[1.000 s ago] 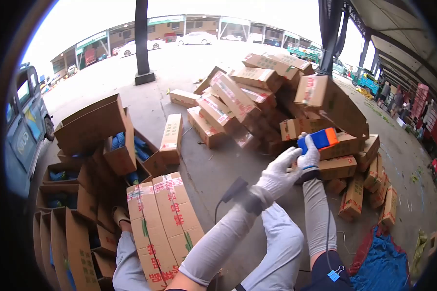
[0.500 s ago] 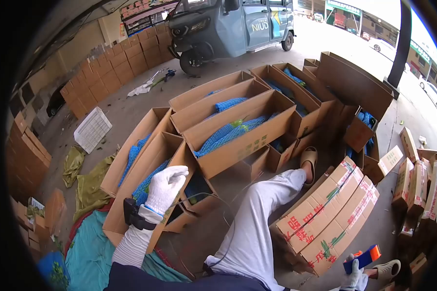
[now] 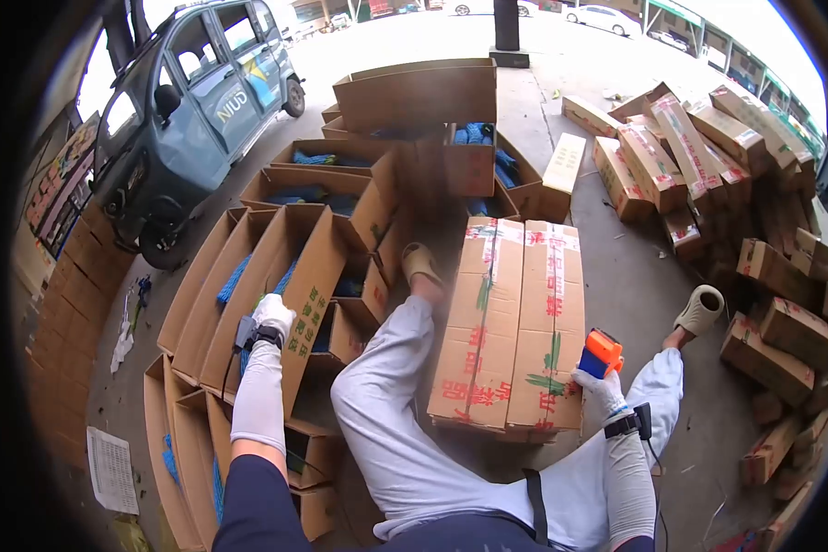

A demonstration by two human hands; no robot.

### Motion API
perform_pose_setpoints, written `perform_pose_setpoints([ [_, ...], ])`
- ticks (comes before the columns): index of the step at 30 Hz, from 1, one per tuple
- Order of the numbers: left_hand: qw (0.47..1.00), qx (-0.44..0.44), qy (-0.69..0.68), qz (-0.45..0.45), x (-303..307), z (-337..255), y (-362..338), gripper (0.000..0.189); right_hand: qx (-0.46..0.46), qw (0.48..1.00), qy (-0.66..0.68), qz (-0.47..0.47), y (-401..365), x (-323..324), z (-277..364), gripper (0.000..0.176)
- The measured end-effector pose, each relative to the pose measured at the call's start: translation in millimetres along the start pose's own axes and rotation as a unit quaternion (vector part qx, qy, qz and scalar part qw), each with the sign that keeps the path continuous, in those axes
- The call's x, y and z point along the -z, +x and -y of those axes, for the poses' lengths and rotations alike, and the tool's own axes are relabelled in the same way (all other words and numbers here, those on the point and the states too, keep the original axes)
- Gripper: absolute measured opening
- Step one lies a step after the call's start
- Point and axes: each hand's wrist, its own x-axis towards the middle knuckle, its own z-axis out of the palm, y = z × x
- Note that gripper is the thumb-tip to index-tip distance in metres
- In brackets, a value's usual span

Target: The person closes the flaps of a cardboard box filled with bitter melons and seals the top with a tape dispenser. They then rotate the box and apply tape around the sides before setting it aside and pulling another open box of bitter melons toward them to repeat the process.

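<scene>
My left hand [image 3: 274, 318], in a white glove, is curled at the top edge of a long open carton [image 3: 308, 308] with green print on its side. Its fingertips are partly hidden. Blue netting [image 3: 235, 279] shows inside the neighbouring open carton. A blue and orange tape dispenser [image 3: 602, 353] is in my gloved right hand [image 3: 603, 391]. Just left of that hand, two closed cartons [image 3: 506, 322] with red print and tape lie side by side between my legs.
More open cartons [image 3: 327, 189] with blue-netted contents stand ahead and to the left. Closed cartons [image 3: 653, 170] are piled on the right. A blue three-wheeled vehicle [image 3: 198, 120] is parked at the upper left. A white crate [image 3: 112, 469] lies at the lower left.
My view has swung to the right. My left hand has come down to the carton's edge. My right hand has risen beside the closed cartons, still holding the tape dispenser.
</scene>
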Motion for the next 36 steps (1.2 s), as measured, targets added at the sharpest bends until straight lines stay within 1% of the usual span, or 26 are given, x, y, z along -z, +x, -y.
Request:
perform_pose_setpoints([
  [2, 0.998, -0.052, -0.012, -0.015, 10, 3, -18, 0.042, 0.016, 0.999, 0.0, -0.031, -2, 6, -12, 0.02],
  [3, 0.997, -0.071, -0.042, 0.013, 20, 3, -21, 0.038, 0.032, 0.997, -0.014, -0.062, -1, 7, -16, 0.019],
  [4, 0.995, -0.082, -0.053, 0.009, 40, -7, -37, 0.037, 0.043, 0.995, -0.031, -0.089, -1, 6, -22, 0.019],
  [5, 0.99, -0.109, -0.09, 0.026, 36, 8, -28, 0.036, 0.013, 0.997, -0.026, -0.078, -12, 5, -10, 0.018],
  [6, 0.97, -0.109, -0.204, 0.073, 59, -3, -44, 0.033, 0.024, 0.994, 0.046, -0.097, -17, 3, -15, 0.017],
  [8, 0.941, -0.15, -0.279, 0.116, 92, -21, -68, 0.027, 0.052, 0.977, 0.173, -0.116, -18, 1, -21, 0.014],
  [9, 0.928, -0.165, -0.31, 0.123, 105, -32, -82, 0.026, 0.059, 0.975, 0.179, -0.119, -20, 3, -21, 0.012],
  [11, 0.898, -0.194, -0.369, 0.14, 126, -62, -112, 0.024, 0.037, 0.955, 0.266, -0.123, -16, 3, -23, 0.013],
  [12, 0.893, -0.214, -0.365, 0.154, 142, -81, -129, 0.024, 0.025, 0.942, 0.309, -0.129, -15, 5, -28, 0.013],
  [14, 0.88, -0.256, -0.357, 0.179, 178, -121, -163, 0.024, 0.018, 0.943, 0.302, -0.138, -11, 10, -38, 0.014],
  [16, 0.877, -0.385, -0.25, 0.143, 195, -154, -189, 0.024, 0.011, 0.936, 0.311, -0.164, -10, 7, -34, 0.014],
  [17, 0.867, -0.446, -0.191, 0.115, 192, -169, -198, 0.024, 0.024, 0.91, 0.378, -0.17, -9, 10, -40, 0.014],
  [18, 0.848, -0.505, -0.132, 0.087, 188, -184, -209, 0.024, 0.013, 0.888, 0.404, -0.219, -19, 14, -25, 0.018],
  [20, 0.794, -0.598, -0.107, 0.023, 168, -217, -230, 0.022, 0.106, 0.872, 0.402, -0.257, -21, 59, -49, 0.026],
  [21, 0.755, -0.642, -0.133, 0.016, 147, -231, -235, 0.018, 0.157, 0.849, 0.414, -0.288, -33, 77, -49, 0.03],
  [22, 0.746, -0.654, -0.125, 0.005, 128, -243, -245, 0.012, 0.207, 0.821, 0.422, -0.323, -51, 96, -40, 0.035],
  [23, 0.735, -0.67, -0.104, 0.026, 107, -254, -250, 0.011, 0.214, 0.841, 0.33, -0.371, -104, 78, 40, 0.041],
  [24, 0.724, -0.684, -0.082, 0.046, 88, -263, -258, 0.011, 0.174, 0.849, 0.321, -0.382, -95, 136, -17, 0.042],
  [26, 0.677, -0.732, -0.076, 0.019, 61, -275, -285, 0.011, 0.176, 0.868, 0.308, -0.348, -133, 163, -6, 0.044],
  [27, 0.687, -0.723, -0.071, 0.02, 65, -278, -291, 0.011, 0.221, 0.86, 0.309, -0.341, -143, 173, -3, 0.045],
  [30, 0.71, -0.7, -0.069, 0.045, 69, -271, -306, 0.013, 0.223, 0.883, 0.291, -0.295, -176, 197, -7, 0.05],
  [31, 0.713, -0.695, -0.074, 0.051, 69, -271, -310, 0.015, 0.227, 0.894, 0.31, -0.231, -177, 210, -5, 0.053],
  [32, 0.709, -0.692, -0.136, 0.014, 76, -270, -308, 0.014, 0.229, 0.901, 0.326, -0.17, -179, 221, -5, 0.057],
  [33, 0.698, -0.688, -0.199, -0.024, 90, -271, -300, 0.013, 0.239, 0.902, 0.316, -0.172, -171, 232, 1, 0.064],
  [35, 0.746, -0.593, -0.294, -0.08, 104, -255, -274, 0.013, 0.235, 0.91, 0.34, -0.034, -149, 258, 23, 0.068],
  [36, 0.8, -0.499, -0.318, -0.096, 106, -238, -251, 0.013, 0.22, 0.913, 0.342, 0.023, -134, 266, 36, 0.07],
])
